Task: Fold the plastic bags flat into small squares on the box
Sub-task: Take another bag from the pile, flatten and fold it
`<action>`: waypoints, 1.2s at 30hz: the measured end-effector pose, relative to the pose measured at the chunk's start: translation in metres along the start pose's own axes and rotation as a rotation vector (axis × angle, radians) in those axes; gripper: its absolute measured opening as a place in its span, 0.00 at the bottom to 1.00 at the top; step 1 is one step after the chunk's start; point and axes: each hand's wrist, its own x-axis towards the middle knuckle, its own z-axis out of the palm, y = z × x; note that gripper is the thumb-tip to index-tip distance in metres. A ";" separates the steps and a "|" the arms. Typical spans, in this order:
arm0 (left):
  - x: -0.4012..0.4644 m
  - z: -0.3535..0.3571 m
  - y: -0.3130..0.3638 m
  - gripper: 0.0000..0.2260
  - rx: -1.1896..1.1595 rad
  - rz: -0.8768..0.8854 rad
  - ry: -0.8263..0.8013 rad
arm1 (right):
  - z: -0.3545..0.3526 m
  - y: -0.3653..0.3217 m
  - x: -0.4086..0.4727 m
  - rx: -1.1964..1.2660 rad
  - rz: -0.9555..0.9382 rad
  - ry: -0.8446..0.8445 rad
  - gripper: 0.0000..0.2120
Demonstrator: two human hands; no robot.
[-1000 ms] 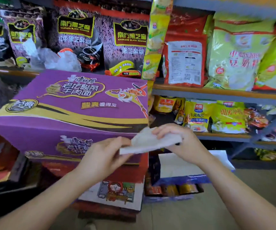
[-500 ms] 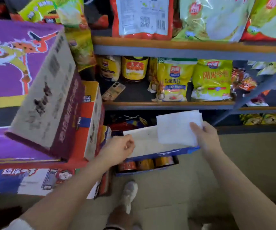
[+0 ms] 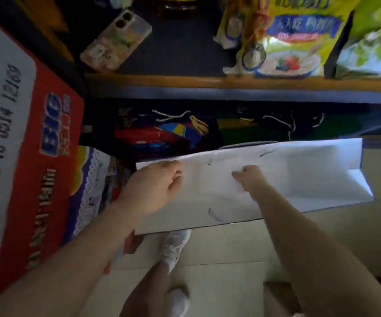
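Over one white box [image 3: 299, 175], two curled hands, left [image 3: 153, 188] and right [image 3: 249, 177], seemingly empty

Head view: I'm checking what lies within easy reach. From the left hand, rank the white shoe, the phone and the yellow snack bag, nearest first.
From the left hand:
1. White shoe, just below the hand, on the floor.
2. Phone, above it, on the shelf's left part.
3. Yellow snack bag, up on the same shelf, to the right.
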 end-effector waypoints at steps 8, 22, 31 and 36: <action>0.007 0.003 0.003 0.11 -0.038 -0.081 -0.030 | 0.001 -0.014 -0.009 -0.369 -0.215 -0.001 0.14; -0.157 -0.263 0.123 0.10 -0.100 0.128 0.310 | -0.129 -0.150 -0.350 -0.281 -0.823 0.161 0.08; -0.235 -0.459 0.098 0.20 0.074 0.238 0.679 | -0.133 -0.293 -0.503 -0.177 -1.241 0.263 0.08; -0.247 -0.530 0.008 0.20 0.183 0.126 0.709 | -0.086 -0.383 -0.543 -0.002 -1.408 0.374 0.07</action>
